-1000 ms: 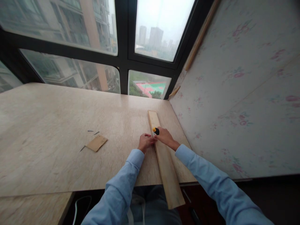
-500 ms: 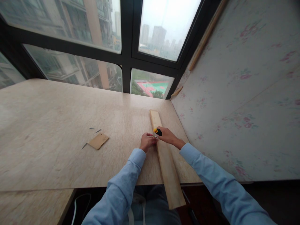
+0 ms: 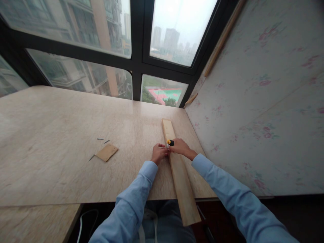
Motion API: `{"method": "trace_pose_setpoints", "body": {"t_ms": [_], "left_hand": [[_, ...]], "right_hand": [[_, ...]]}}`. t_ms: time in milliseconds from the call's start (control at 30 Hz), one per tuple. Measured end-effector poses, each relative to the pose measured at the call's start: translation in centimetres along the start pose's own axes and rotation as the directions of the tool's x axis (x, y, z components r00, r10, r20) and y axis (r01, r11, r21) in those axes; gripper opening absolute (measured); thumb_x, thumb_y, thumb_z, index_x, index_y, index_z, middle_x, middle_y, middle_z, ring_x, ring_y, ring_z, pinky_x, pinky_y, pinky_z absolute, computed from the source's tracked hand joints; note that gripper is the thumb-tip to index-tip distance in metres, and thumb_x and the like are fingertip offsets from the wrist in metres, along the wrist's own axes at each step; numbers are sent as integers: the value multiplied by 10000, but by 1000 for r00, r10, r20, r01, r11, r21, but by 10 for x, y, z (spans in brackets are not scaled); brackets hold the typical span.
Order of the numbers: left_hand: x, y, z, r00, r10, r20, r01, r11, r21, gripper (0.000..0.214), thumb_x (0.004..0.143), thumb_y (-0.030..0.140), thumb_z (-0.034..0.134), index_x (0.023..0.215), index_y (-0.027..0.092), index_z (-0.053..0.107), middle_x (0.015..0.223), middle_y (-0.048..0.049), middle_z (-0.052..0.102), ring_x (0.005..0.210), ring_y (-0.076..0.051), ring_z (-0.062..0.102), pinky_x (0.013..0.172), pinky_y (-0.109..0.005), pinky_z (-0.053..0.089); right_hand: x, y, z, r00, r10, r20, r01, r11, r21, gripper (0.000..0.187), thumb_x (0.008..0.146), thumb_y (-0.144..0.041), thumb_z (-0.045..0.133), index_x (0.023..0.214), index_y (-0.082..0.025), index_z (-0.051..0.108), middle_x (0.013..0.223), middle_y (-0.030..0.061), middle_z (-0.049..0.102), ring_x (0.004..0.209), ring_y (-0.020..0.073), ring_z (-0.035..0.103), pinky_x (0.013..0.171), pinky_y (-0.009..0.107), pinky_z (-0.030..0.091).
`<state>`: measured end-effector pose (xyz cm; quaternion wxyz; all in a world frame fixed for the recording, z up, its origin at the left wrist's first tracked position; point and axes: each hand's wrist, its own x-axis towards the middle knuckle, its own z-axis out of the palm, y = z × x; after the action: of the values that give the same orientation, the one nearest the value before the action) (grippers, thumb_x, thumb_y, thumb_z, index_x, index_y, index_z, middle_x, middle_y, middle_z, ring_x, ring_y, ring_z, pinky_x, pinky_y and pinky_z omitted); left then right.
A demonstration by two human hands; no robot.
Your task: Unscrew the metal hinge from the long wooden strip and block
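Note:
A long narrow wooden plank (image 3: pixel 179 175) lies on the pale table (image 3: pixel 63 152), its near end hanging over the table's front edge. My right hand (image 3: pixel 180 147) is closed round a yellow and black tool (image 3: pixel 170 142), whose metal tip rests on the plank's left edge. My left hand (image 3: pixel 159 153) is curled beside that edge, its fingertips pinched next to the tool's tip; what they hold is too small to make out.
A small square piece of thin wood (image 3: pixel 106 152) lies to the left with a few small nails (image 3: pixel 102 139) near it. A flowered wall (image 3: pixel 253 101) stands close on the right. Windows (image 3: pixel 162 44) run behind the table.
My right hand with the tool has dropped slightly toward the plank. The view has shifted a little; the plank and left hand stay put.

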<state>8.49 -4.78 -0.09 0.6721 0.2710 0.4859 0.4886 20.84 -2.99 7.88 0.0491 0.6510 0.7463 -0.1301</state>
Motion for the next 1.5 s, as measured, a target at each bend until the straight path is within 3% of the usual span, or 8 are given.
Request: {"method": "trace_pose_setpoints", "body": {"t_ms": [367,500,633,900,1100,1300,1500], "left_hand": [[-5,4,1,1000,-3,-7,3,1000,-14,453,473,27,820,785,140,512,658,-24,645,589,-157,639,520,-261,523],[-6,5,1,1000,-7,-2,7,1000,-19,482,455,38,847,783,138,508,645,-21,645,578,-149,634,527,-256,523],[-6,4,1,1000,-7,10,7,1000,-16,498,460,94,873,784,141,499,656,-33,661,584,-153,644,531,-249,514],[-2,1,-1,999,15,39,-14,1000,-17,510,444,88,875,778,144,493,665,-42,674,578,-158,645,522,-249,505],[-2,1,0,1000,1,17,-1,1000,-5,509,483,48,847,823,141,480,686,-47,678,606,-163,656,543,-257,514],[-4,3,0,1000,4,4,-4,1000,-1,599,471,54,867,927,134,487,684,-20,651,623,-166,650,558,-276,529],[-4,2,-2,1000,-4,-14,4,1000,13,651,421,57,894,965,119,541,673,7,612,610,-142,628,579,-278,544]], "right_hand": [[1,4,-13,977,-214,-13,214,973,84,190,704,-280,649,864,-187,695,847,27,719,766,164,632,596,207,377],[0,5,-13,993,-118,-25,120,980,156,186,744,-322,609,794,-167,699,722,31,699,657,154,625,532,205,367],[0,2,-8,999,-18,43,10,983,184,257,725,-382,628,659,-145,702,594,55,670,576,156,621,489,206,357],[3,6,-6,998,-47,45,38,982,185,137,648,-247,627,679,-148,715,581,7,650,571,136,594,471,196,323],[4,10,-5,991,-135,4,132,978,160,157,695,-277,616,747,-161,709,709,9,695,666,142,598,527,201,321],[4,12,-13,953,-301,-40,300,954,-24,221,735,-370,638,831,-178,692,781,52,710,670,159,595,540,225,294],[7,14,-30,940,-326,-102,331,943,35,140,752,-273,605,796,-159,675,739,32,687,644,129,564,561,215,305]]}}
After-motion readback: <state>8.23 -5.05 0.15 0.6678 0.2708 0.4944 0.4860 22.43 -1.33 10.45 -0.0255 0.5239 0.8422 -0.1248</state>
